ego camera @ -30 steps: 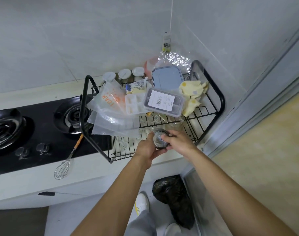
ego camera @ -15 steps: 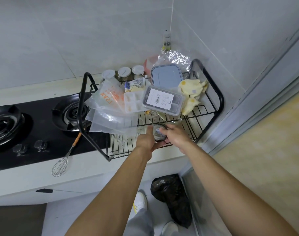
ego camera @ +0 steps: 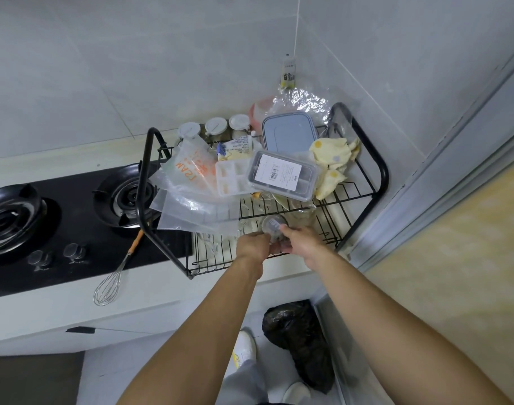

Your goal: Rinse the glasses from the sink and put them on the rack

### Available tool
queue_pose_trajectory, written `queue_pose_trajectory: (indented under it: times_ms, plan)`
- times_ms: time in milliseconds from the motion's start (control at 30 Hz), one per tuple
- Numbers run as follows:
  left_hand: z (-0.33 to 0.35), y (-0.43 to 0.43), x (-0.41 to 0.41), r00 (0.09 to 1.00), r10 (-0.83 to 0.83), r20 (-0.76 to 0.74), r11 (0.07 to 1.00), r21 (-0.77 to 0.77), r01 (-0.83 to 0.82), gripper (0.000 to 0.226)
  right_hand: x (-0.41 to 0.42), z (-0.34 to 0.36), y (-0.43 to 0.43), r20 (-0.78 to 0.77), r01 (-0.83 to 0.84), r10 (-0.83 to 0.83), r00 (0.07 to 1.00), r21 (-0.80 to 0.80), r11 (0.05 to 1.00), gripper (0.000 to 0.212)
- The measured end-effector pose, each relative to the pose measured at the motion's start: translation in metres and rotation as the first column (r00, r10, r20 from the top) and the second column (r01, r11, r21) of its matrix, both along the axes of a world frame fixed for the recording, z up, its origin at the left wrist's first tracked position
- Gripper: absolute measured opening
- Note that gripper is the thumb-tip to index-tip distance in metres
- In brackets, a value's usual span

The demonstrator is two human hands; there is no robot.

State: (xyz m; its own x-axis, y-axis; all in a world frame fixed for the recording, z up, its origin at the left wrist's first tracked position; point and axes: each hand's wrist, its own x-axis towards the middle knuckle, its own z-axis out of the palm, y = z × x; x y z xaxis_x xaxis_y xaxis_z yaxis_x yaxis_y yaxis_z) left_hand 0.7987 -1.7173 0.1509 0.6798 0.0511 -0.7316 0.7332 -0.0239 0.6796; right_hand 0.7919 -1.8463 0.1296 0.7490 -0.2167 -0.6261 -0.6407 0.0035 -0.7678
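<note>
Head | left hand, right hand grip glass | at rack front edge

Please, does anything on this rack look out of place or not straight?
Yes. Plastic bags sag over the left rail of the rack, and a labelled grey box lies tilted on a white ice tray. A whisk lies across the front edge of the stove.

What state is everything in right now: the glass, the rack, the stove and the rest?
glass, held between left hand and right hand over the rack's front wires.
rack, partly covered by plastic bags.
grey box, lid on.
three jars, capped.
stove burner, unlit.
whisk, lying flat, untouched.
</note>
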Motion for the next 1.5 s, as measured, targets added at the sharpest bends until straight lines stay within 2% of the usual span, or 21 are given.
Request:
queue_pose_trajectory:
  times_ms: [133, 233, 300, 367, 467, 600, 667, 767, 833, 867, 933, 1033, 1200, 1300, 1433, 1500]
  plan:
    - [-0.002, 0.002, -0.002, 0.999, -0.03, 0.04, 0.999, -0.012, 0.03, 0.034, 0.002, -0.009, 0.003, 0.007, 0.039, -0.038, 0.999, -0.018, 0.999, 0.021]
    - [0.004, 0.005, -0.007, 0.998, -0.031, 0.056, 0.999, -0.041, 0.034, 0.032, 0.002, -0.007, 0.004, 0.007, 0.036, -0.036, 0.999, -0.02, 0.999, 0.022]
    - [0.005, 0.011, -0.009, 0.995, -0.071, 0.071, 0.997, -0.021, 0.073, 0.029, -0.001, -0.005, 0.003, 0.012, 0.001, 0.0, 1.0, -0.075, 0.997, 0.022]
    - [0.008, 0.016, -0.013, 0.98, -0.165, 0.115, 0.986, 0.042, 0.161, 0.042, -0.007, 0.0, 0.001, 0.03, -0.058, 0.064, 0.998, -0.171, 0.984, 0.028]
    - [0.019, 0.029, -0.025, 0.91, -0.328, 0.253, 0.935, 0.224, 0.274, 0.036, -0.028, 0.017, -0.003, 0.101, -0.125, 0.163, 0.981, -0.308, 0.943, 0.048]
    - [0.025, 0.058, -0.059, 0.842, -0.363, 0.399, 0.92, 0.297, 0.256, 0.039, -0.07, 0.03, -0.013, 0.268, -0.112, 0.195, 0.943, -0.297, 0.948, 0.039]
    - [0.022, 0.075, -0.075, 0.838, -0.32, 0.442, 0.934, 0.295, 0.201, 0.037, -0.086, 0.031, -0.019, 0.31, -0.099, 0.19, 0.932, -0.287, 0.953, 0.033]
    - [0.022, 0.111, -0.113, 0.83, -0.167, 0.532, 0.962, 0.271, 0.02, 0.031, -0.113, 0.033, -0.022, 0.356, -0.102, 0.183, 0.916, -0.234, 0.967, 0.034]
    - [0.015, 0.139, -0.155, 0.84, -0.041, 0.541, 0.964, 0.244, -0.11, 0.038, -0.136, 0.032, -0.018, 0.37, -0.139, 0.21, 0.905, -0.209, 0.968, 0.038]
    - [0.012, 0.15, -0.159, 0.84, -0.034, 0.541, 0.961, 0.248, -0.121, 0.046, -0.137, 0.031, -0.02, 0.379, -0.123, 0.19, 0.906, -0.194, 0.973, 0.038]
    - [0.006, 0.178, -0.205, 0.847, 0.078, 0.526, 0.943, 0.236, -0.233, 0.06, -0.157, 0.029, -0.009, 0.384, -0.197, 0.252, 0.889, -0.176, 0.964, 0.038]
    - [0.003, 0.201, -0.251, 0.842, 0.16, 0.515, 0.919, 0.234, -0.318, 0.06, -0.172, 0.026, -0.001, 0.376, -0.26, 0.307, 0.875, -0.17, 0.95, 0.038]
    - [0.004, 0.248, -0.334, 0.788, 0.351, 0.505, 0.841, 0.2, -0.503, 0.059, -0.19, 0.034, 0.052, 0.363, -0.43, 0.471, 0.804, -0.19, 0.882, 0.037]
    - [0.008, 0.273, -0.374, 0.731, 0.441, 0.521, 0.775, 0.19, -0.603, 0.049, -0.198, 0.037, 0.093, 0.373, -0.506, 0.531, 0.761, -0.172, 0.845, 0.034]
    - [0.011, 0.311, -0.434, 0.634, 0.529, 0.564, 0.631, 0.238, -0.739, 0.033, -0.214, 0.037, 0.157, 0.351, -0.637, 0.644, 0.679, -0.154, 0.756, 0.033]
    - [0.011, 0.33, -0.467, 0.591, 0.576, 0.564, 0.551, 0.267, -0.791, 0.037, -0.225, 0.036, 0.193, 0.341, -0.699, 0.697, 0.631, -0.142, 0.701, 0.034]
